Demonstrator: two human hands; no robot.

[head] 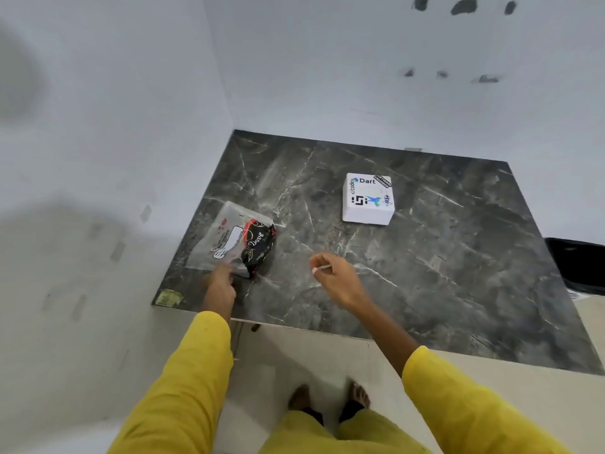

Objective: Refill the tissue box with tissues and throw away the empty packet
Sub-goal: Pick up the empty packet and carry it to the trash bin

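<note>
A clear plastic tissue packet (226, 235) with red and black printing lies at the left of the dark marble table (425, 257). A black wrapper marked "Dove" (257, 249) sits against its right side. My left hand (221, 285) touches the packet's near edge, fingers closed on the plastic. My right hand (334, 276) hovers over the table middle, fingers loosely apart and holding nothing. A white cube tissue box (368, 198) covered in stickers stands farther back, apart from both hands.
White walls close in the table at the left and back. A black bin (579, 267) with a liner stands at the table's right edge. A small greenish sticker (168, 297) marks the near left corner. My feet are on the pale floor below.
</note>
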